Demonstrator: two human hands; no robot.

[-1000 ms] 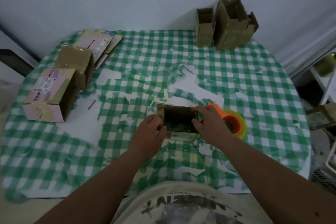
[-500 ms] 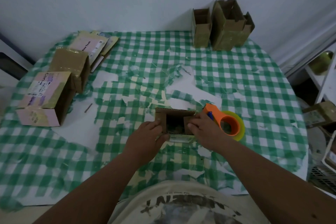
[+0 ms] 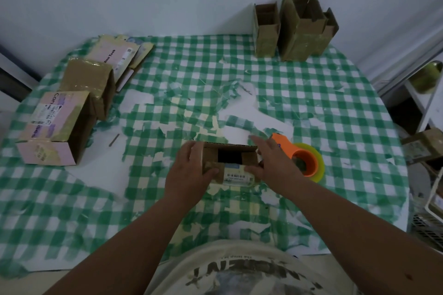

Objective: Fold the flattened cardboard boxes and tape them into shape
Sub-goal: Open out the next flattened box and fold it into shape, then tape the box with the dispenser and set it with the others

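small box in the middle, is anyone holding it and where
Yes: the left hand grips the small cardboard box by its left end; the right hand presses its right end.

A small brown cardboard box (image 3: pixel 230 163) with a barcode label stood mid-table, its top flaps partly folded inward, beside an orange tape dispenser (image 3: pixel 299 158) holding yellowish tape.
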